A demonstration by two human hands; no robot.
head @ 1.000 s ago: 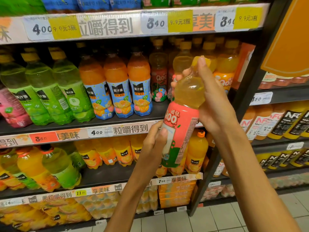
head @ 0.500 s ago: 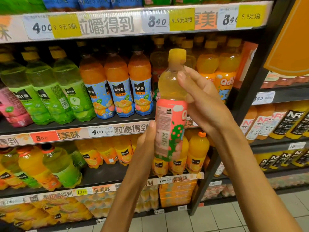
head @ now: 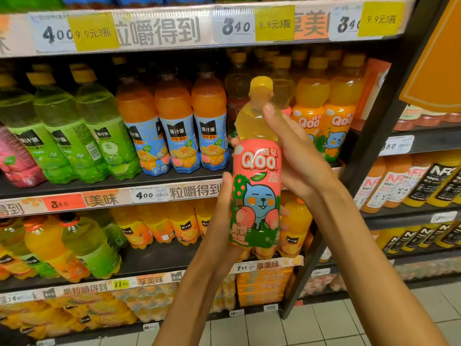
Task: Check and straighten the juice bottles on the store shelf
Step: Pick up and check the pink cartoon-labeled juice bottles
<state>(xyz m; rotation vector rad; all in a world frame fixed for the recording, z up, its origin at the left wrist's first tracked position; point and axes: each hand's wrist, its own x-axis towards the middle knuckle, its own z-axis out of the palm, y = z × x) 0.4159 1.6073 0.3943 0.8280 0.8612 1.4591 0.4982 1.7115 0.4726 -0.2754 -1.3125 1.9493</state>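
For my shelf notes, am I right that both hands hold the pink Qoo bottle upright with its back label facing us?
Not quite: the head view shows the pink Qoo bottle upright in the left hand and right hand, but its front label, with logo and blue cartoon face, faces us.

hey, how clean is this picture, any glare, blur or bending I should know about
Head view: sharp on the held Qoo bottle, its label readable; glare streaks the plastic price strip on the top shelf; wide-angle bending tilts the shelf post and curves the edges; bottles at the lower left corner look soft.
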